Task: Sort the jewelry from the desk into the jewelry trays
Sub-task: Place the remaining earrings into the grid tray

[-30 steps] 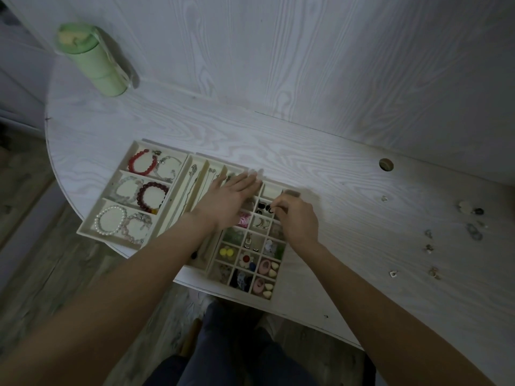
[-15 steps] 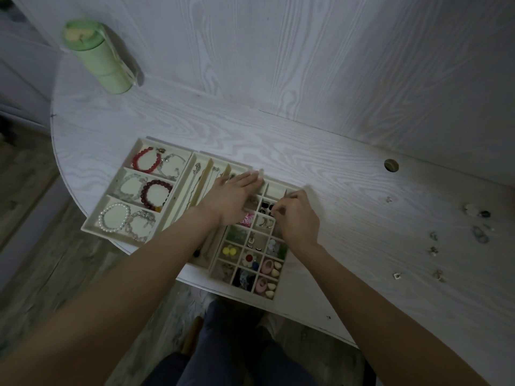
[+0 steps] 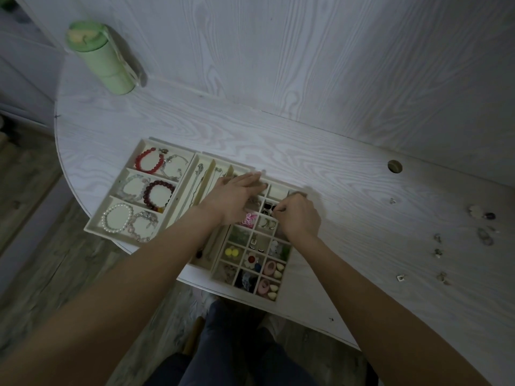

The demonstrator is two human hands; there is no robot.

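Note:
Three cream jewelry trays lie side by side on the white desk. The left tray (image 3: 96,220) holds bracelets, among them a red one (image 3: 148,161) and a pearl one (image 3: 116,218). The middle tray (image 3: 201,163) holds necklaces in long slots. The small-grid tray (image 3: 281,285) holds earrings and rings. My left hand (image 3: 232,197) rests flat, fingers spread, on the upper part of the grid tray. My right hand (image 3: 299,215) is curled over the tray's upper right cells, fingertips pinched; whether it holds anything is hidden. Loose small jewelry (image 3: 438,252) lies on the desk to the right.
A green bottle (image 3: 101,58) stands at the back left by the wall. A round cable hole (image 3: 395,166) is in the desk at the right. The desk's curved front edge (image 3: 320,327) runs just below the trays, my legs below it.
My right hand has edged slightly down and in over the grid cells. The left hand stays flat on the tray. The view shifted a little.

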